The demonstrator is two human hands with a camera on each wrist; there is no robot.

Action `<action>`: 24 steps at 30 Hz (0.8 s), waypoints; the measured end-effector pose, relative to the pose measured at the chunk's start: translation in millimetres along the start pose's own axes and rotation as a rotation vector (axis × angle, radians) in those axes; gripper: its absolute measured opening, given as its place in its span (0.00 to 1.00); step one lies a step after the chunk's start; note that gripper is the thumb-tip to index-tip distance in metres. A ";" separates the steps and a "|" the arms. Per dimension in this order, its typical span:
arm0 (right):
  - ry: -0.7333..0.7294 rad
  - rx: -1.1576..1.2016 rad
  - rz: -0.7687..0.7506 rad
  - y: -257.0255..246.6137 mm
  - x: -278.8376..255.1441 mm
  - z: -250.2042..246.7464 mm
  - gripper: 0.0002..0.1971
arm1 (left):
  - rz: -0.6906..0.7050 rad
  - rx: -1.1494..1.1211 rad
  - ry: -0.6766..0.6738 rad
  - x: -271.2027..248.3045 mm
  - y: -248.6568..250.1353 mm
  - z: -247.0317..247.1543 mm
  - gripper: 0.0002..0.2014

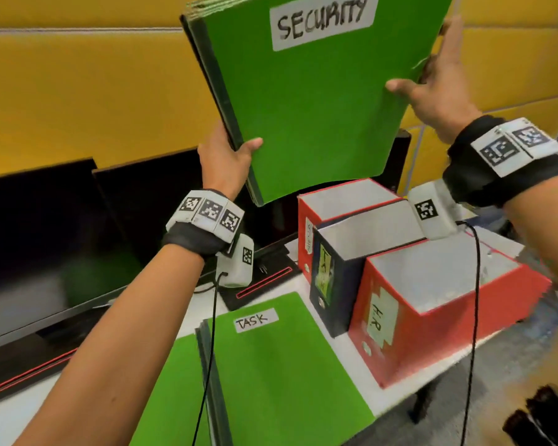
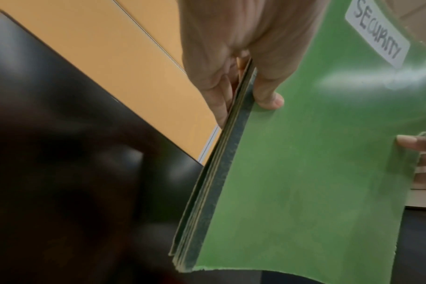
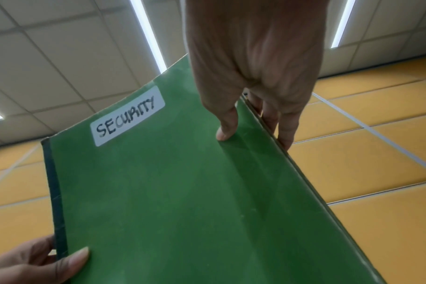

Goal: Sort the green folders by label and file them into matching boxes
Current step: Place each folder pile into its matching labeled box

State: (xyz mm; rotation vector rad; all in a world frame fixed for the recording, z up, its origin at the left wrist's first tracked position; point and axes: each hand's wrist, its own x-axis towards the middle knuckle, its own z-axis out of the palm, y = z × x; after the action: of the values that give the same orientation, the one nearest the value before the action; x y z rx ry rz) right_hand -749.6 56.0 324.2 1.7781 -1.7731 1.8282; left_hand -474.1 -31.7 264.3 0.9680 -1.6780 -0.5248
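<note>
A stack of green folders (image 1: 306, 104), its front one labelled SECURITY, is held upright in the air above the boxes. My left hand (image 1: 229, 159) grips the dark spine edge low down, thumb on the front cover (image 2: 304, 173). My right hand (image 1: 432, 88) pinches the opposite edge, thumb on the cover (image 3: 182, 192) and fingers behind. On the table lies a green folder labelled TASK (image 1: 281, 358) over another green folder (image 1: 174, 381). Three open boxes stand at the right: a far red box (image 1: 310, 220), a dark blue box (image 1: 342, 284) and a near red box labelled H.R. (image 1: 432, 342).
Two black monitors (image 1: 62, 239) stand along the back left of the white table (image 1: 364, 384) against a yellow padded wall (image 1: 78, 91). The table's right edge drops to the floor, where a dark object (image 1: 541, 416) sits. Wrist-camera cables hang under both arms.
</note>
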 end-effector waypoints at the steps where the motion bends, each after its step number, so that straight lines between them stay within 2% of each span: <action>1: 0.000 0.004 0.023 5.1 3.0 -8.5 0.66 | -0.010 0.010 -0.014 1.9 4.4 15.4 0.23; 3: 0.001 -0.010 0.072 20.0 11.6 -24.4 0.61 | -0.040 0.036 -0.054 5.0 14.2 47.6 0.23; 5: -0.018 -0.061 0.119 44.5 19.9 -38.9 0.48 | -0.076 0.065 -0.104 8.2 21.1 79.4 0.22; 6: -0.034 -0.081 0.130 57.4 24.5 -44.6 0.45 | -0.097 0.081 -0.129 10.1 22.6 94.2 0.22; 12: -0.110 -0.144 0.244 136.3 42.6 -59.4 0.40 | -0.183 0.106 -0.236 16.7 10.3 161.6 0.18; 17: -0.239 -0.184 0.346 180.5 29.5 -46.3 0.35 | -0.262 0.145 -0.299 18.3 -15.5 186.1 0.20; 22: -0.341 -0.088 0.474 213.3 15.3 -26.6 0.23 | -0.354 0.226 -0.385 20.2 -31.9 191.0 0.20; 24: -0.389 -0.107 0.520 220.7 18.8 -20.3 0.15 | -0.383 0.292 -0.462 23.2 -38.2 190.7 0.20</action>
State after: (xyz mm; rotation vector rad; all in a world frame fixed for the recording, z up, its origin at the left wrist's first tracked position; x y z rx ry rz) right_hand -918.1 -18.6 199.7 1.8535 -2.6314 1.5430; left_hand -642.1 -96.4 187.2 1.4823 -2.0256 -0.8192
